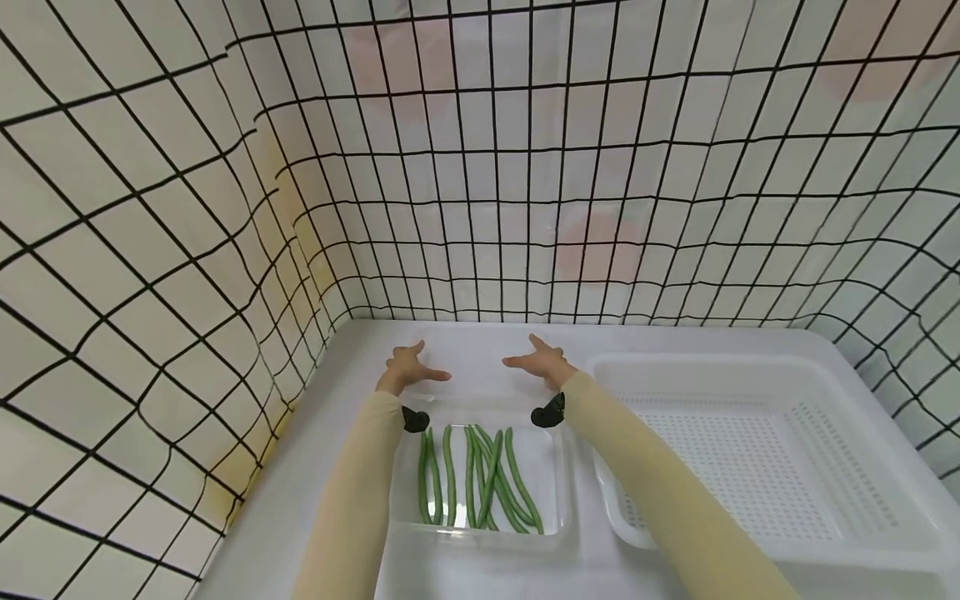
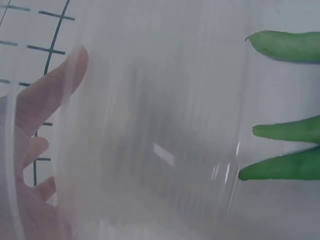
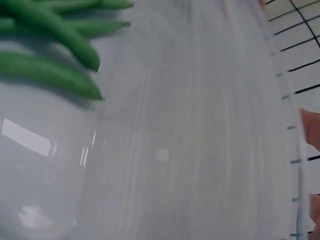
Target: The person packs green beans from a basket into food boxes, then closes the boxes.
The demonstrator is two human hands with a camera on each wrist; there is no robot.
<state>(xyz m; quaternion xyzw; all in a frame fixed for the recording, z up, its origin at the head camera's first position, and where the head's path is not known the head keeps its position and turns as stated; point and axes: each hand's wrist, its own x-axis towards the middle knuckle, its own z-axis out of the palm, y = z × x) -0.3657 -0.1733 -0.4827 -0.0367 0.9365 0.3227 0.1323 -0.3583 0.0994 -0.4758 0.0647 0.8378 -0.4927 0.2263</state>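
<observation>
A clear plastic container (image 1: 517, 542) sits in front of me with several long green beans (image 1: 449, 479) lying lengthwise in it, some crossing. Just beyond its far left corner is my left hand (image 1: 406, 367), thumb pointing inward and fingers spread, holding nothing. My right hand (image 1: 542, 363) mirrors it past the far right corner, also with fingers apart and nothing in them. The left wrist view shows the left hand (image 2: 42, 107) through the container's clear wall, with bean tips (image 2: 285, 46) at right. In the right wrist view, only fingers (image 3: 312, 131) show at the right edge.
To the right stands a large white perforated basket (image 1: 750, 546), partly behind my right sleeve (image 1: 660, 475). Black wire mesh (image 1: 528, 167) over white sheeting closes off the back and both sides. Dark wrist cameras (image 1: 550, 412) hang close above the container's far rim.
</observation>
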